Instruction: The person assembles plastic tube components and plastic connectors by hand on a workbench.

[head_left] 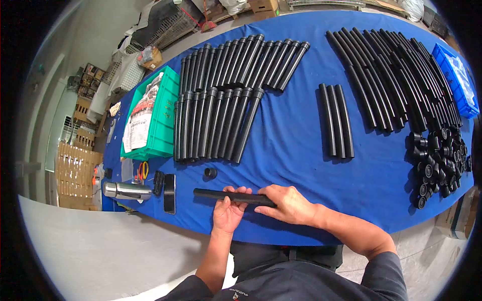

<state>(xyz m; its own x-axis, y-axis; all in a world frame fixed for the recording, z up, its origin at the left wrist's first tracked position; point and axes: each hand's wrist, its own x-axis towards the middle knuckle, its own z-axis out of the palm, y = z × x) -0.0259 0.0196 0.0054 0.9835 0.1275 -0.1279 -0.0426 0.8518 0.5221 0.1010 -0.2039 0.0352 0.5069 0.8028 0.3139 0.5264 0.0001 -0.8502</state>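
Note:
A black tube [208, 194] lies nearly level across both my hands, close to the table's front edge. My left hand [230, 210] cradles its middle from below, thumb and fingers around it. Over the right end of the tube, my right hand [287, 203] is closed with its palm down, hiding that end. One black cap [210, 173] sits on the blue cloth just beyond the tube's left half. Farther up, three loose black tubes [337, 120] lie side by side.
Capped tubes [216, 125] form two rows beside a green crate [163, 118]. At right are many plain tubes [386, 75], a heap of black caps [437, 163] and a blue bin [454, 80]. A steel flask [127, 190], a phone [170, 193] and scissors [144, 170] lie at left.

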